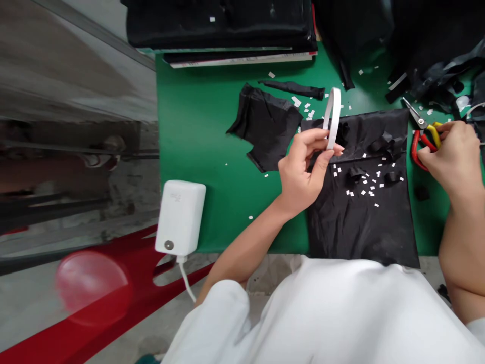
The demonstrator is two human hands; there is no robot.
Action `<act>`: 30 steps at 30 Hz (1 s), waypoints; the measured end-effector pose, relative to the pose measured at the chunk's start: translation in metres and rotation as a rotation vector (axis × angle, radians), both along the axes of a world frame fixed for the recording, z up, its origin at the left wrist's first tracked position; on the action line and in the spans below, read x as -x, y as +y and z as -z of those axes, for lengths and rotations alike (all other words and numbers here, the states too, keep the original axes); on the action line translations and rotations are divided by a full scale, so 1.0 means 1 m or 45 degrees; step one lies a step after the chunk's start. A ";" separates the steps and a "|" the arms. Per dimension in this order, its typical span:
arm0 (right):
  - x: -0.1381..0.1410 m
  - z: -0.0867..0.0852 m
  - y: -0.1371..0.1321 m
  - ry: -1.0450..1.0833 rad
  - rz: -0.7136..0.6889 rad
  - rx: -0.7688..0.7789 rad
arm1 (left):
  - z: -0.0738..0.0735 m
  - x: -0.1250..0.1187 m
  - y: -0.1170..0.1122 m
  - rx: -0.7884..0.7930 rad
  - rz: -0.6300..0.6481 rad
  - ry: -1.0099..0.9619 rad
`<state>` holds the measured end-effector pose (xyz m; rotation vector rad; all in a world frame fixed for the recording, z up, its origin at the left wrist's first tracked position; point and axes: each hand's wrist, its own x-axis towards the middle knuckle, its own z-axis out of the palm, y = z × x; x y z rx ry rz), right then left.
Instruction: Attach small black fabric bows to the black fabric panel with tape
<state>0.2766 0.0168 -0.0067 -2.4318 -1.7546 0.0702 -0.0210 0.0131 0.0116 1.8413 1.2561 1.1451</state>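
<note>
My left hand (305,164) is closed, pinching a thin white loop-shaped band (334,116) upright between thumb and fingers. Beneath it lies a black fabric piece (359,227), spread flat and dotted with small white snippets (364,192) and curled black scraps (386,144). At the right, my right hand (452,156) curls around the handles of scissors (424,129) with red and yellow grips. The blades point up and left, away from the white band. Part of the handles is hidden by the fingers.
A white power bank (181,217) with a cable rests at the table's left edge. Black cloth scraps (269,121) lie on the green table (220,151). Folded black material (220,25) is stacked at the back, more black material (432,40) at back right. A red stool (140,288) stands left.
</note>
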 end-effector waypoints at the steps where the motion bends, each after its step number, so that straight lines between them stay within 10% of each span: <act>1: 0.000 0.001 0.000 0.002 0.049 0.002 | 0.001 -0.001 0.000 0.028 0.002 -0.014; 9: 0.000 -0.006 0.005 -0.023 0.152 -0.336 | -0.002 0.000 -0.001 0.085 -0.021 0.023; 16: 0.018 -0.019 0.003 0.599 -0.291 -0.865 | 0.001 0.000 0.002 -0.094 0.086 -0.333; 30: 0.061 -0.030 -0.022 0.358 -0.891 -0.626 | -0.006 -0.004 -0.004 -0.018 0.173 -0.489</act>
